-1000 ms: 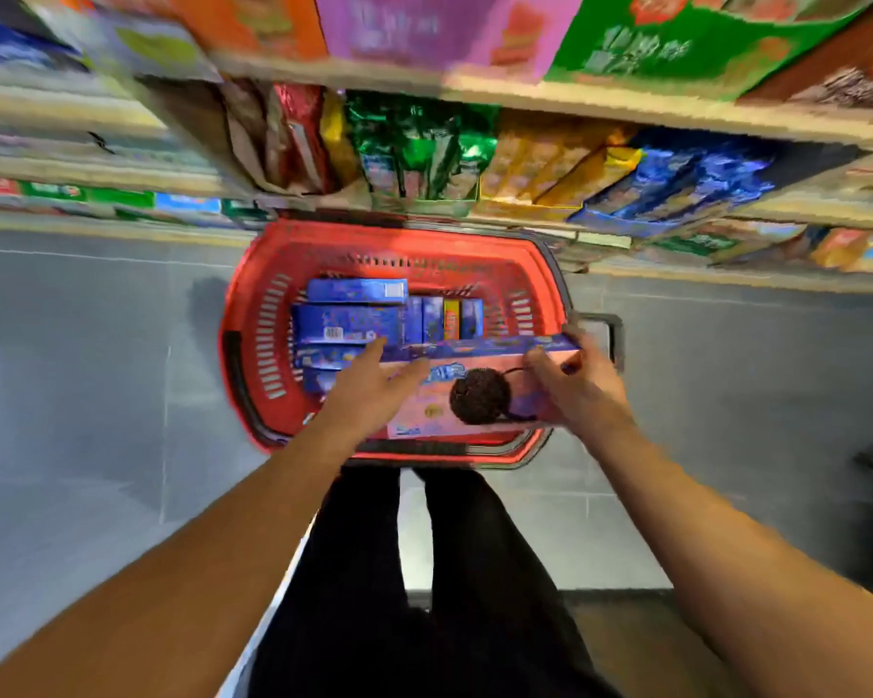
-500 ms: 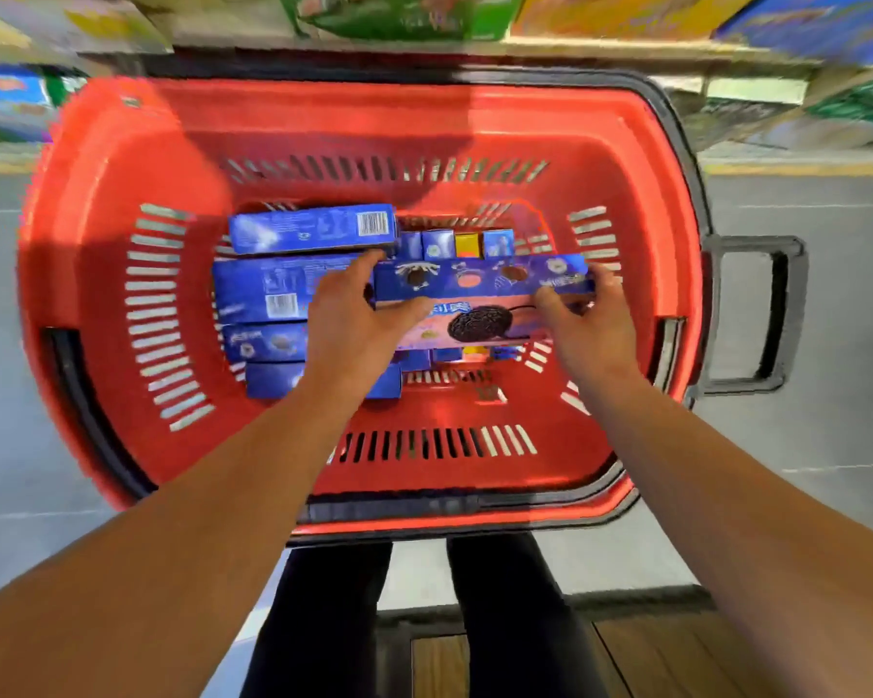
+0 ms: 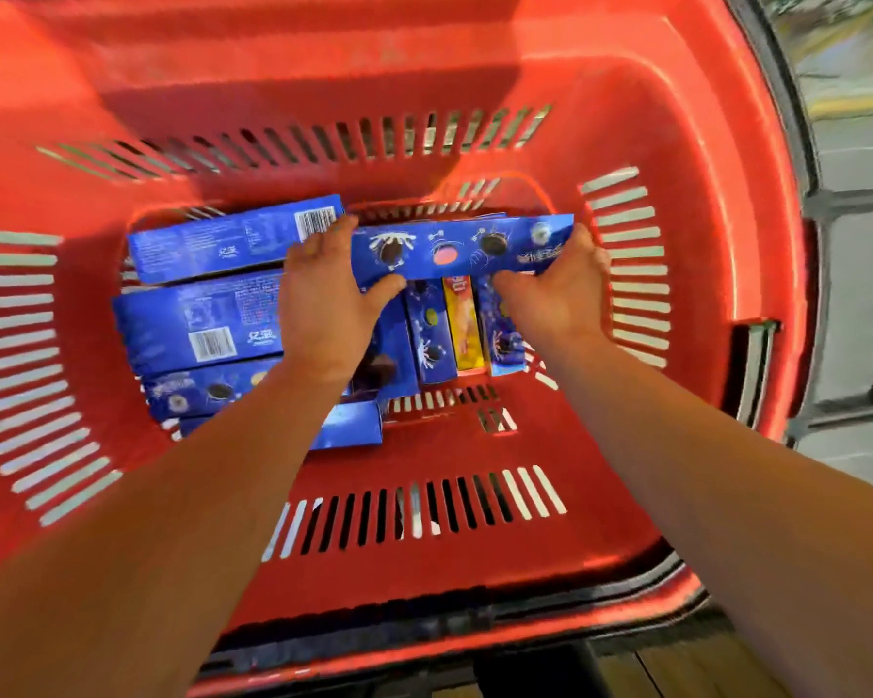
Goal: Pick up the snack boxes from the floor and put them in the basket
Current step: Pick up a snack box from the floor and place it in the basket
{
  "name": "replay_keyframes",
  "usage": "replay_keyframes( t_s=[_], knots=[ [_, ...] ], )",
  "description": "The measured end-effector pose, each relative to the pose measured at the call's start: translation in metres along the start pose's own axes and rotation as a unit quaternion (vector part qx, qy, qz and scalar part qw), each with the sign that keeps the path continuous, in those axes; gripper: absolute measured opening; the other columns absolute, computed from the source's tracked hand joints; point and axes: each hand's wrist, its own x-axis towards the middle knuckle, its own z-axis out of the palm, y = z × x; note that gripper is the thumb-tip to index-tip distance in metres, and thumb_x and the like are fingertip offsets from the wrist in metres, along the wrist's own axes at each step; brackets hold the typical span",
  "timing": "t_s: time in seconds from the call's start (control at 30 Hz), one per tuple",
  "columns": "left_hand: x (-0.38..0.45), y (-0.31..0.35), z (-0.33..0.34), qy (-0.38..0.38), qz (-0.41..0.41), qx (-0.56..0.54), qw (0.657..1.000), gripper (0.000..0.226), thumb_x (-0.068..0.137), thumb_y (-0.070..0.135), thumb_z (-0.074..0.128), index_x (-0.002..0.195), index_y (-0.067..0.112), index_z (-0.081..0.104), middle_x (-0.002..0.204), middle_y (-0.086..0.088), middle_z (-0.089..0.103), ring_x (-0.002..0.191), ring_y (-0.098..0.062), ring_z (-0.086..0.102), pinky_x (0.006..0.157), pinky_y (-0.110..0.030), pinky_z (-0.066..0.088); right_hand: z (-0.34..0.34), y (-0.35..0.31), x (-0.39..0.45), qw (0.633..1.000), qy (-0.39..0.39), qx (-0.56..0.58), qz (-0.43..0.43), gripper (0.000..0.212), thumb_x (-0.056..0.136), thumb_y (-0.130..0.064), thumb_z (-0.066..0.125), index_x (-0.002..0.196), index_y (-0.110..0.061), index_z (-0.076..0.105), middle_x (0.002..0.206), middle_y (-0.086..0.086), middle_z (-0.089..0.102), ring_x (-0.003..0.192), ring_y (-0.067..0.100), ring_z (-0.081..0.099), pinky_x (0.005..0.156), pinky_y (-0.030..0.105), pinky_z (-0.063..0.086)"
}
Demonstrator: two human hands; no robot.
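Note:
A long blue cookie box [image 3: 462, 249] lies crosswise deep inside the red basket [image 3: 323, 93], over several upright boxes. My left hand [image 3: 323, 304] grips its left end and my right hand [image 3: 558, 289] grips its right end. Under it stand narrow blue boxes [image 3: 429, 335] and a yellow box [image 3: 463, 324]. To the left, several flat blue boxes [image 3: 207, 319] with barcodes are stacked on the basket floor. My left forearm hides part of that stack.
The basket's slotted walls surround both hands closely. A black handle frame [image 3: 822, 314] sits at the basket's right side. Grey floor [image 3: 858, 158] shows at the far right, and wooden flooring [image 3: 651, 672] at the bottom edge.
The box held in both hands has gone down into the basket and now rests on edge over the upright boxes. The view has moved much closer to the basket.

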Motion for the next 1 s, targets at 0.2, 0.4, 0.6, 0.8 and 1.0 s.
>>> replay_keyframes(
  t_s=[0.2,0.4,0.6,0.8,1.0],
  knots=[
    [-0.010,-0.010,-0.001,0.026,0.002,0.045,0.999,0.072,0.074,0.046,0.076,0.133,0.011,0.052,0.125,-0.016,0.054,0.115,-0.038,0.047,0.099,-0.041,0.038,-0.002,-0.002,-0.006,0.999,-0.035,0.033,-0.027,0.037,0.054,-0.032,0.062,0.091,-0.029,0.064,0.087,-0.005,0.069,0.090,0.017,0.066,0.075,0.033,0.056],
    [-0.002,-0.018,-0.002,0.025,0.009,0.145,0.989,0.064,0.075,0.046,0.074,0.128,0.019,0.051,0.127,-0.011,0.048,0.117,-0.038,0.040,0.095,-0.049,0.034,0.001,-0.007,-0.017,0.990,-0.117,0.079,-0.005,0.041,0.067,-0.016,0.069,0.103,-0.027,0.053,0.093,-0.006,0.069,0.090,0.015,0.068,0.084,0.041,0.056],
    [-0.007,-0.028,-0.002,0.009,0.058,0.184,0.981,0.057,0.075,0.045,0.072,0.124,0.021,0.057,0.136,-0.009,0.042,0.125,-0.038,0.035,0.099,-0.051,0.030,0.015,-0.009,-0.028,0.996,-0.076,0.052,0.009,0.030,0.062,-0.030,0.068,0.090,-0.023,0.059,0.093,-0.004,0.065,0.096,0.019,0.064,0.082,0.033,0.054],
    [-0.033,-0.029,0.011,-0.059,0.179,0.235,0.954,0.067,0.067,0.035,0.079,0.124,0.014,0.052,0.131,-0.004,0.052,0.130,-0.032,0.037,0.112,-0.053,0.020,0.000,0.013,-0.041,0.981,-0.163,-0.007,0.102,0.022,0.083,-0.017,0.068,0.102,-0.013,0.057,0.088,-0.002,0.057,0.091,0.022,0.057,0.072,0.029,0.041],
    [-0.015,-0.024,0.010,-0.091,0.207,0.260,0.939,0.067,0.075,0.029,0.072,0.136,0.020,0.047,0.146,-0.004,0.043,0.143,-0.033,0.023,0.115,-0.058,0.003,0.034,0.038,-0.028,0.953,-0.184,-0.239,-0.011,0.087,0.061,-0.034,0.076,0.135,-0.011,0.038,0.138,0.011,0.044,0.118,0.033,0.053,0.096,0.038,0.047]
  ],
)
